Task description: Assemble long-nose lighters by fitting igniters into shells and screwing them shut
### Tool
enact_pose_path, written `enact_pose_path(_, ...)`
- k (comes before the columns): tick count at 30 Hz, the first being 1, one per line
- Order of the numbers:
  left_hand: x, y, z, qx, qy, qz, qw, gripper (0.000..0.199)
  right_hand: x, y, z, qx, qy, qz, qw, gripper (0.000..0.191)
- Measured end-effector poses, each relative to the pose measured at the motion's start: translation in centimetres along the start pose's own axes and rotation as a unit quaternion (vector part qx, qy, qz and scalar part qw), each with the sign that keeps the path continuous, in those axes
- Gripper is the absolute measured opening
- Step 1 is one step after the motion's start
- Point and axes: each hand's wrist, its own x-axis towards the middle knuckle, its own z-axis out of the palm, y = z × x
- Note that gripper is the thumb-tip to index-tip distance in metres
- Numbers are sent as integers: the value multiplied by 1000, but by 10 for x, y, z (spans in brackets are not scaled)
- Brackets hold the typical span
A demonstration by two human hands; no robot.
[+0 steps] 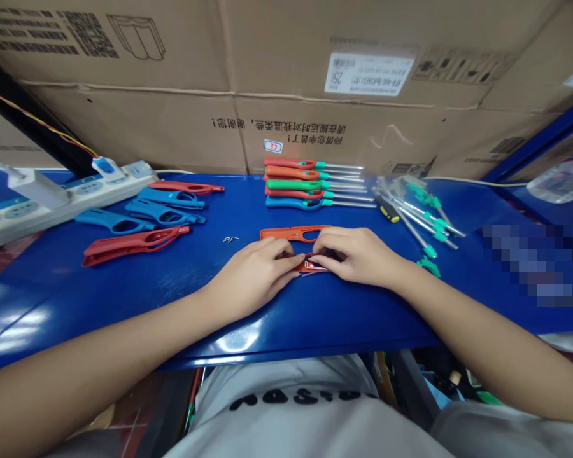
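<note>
Before the cardboard box (286, 57), at the blue worktop (172, 337), the left hand (262, 273) and right hand (358, 254), palms down, pinch a red-orange casing (310, 266); an orange shell (291, 234) lies just beyond, container contents unreadable

Behind my tabletop (195, 331) I see a cardboard box (286, 38) with upside-down print and a white label (370, 73). To my left lies a white power strip (132, 170); at my far right, a clear plastic container (561, 181).
</note>
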Motion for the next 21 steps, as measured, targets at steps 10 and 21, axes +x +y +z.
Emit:
enact_pose_path(10,0,5,-2,52,-12,8,999,35,2,1,5,0,-16,20,1000,17)
enact_pose_path(21,-3,-1,0,-17,1,-12,1000,31,3,5,-4,86,47,29,995,18)
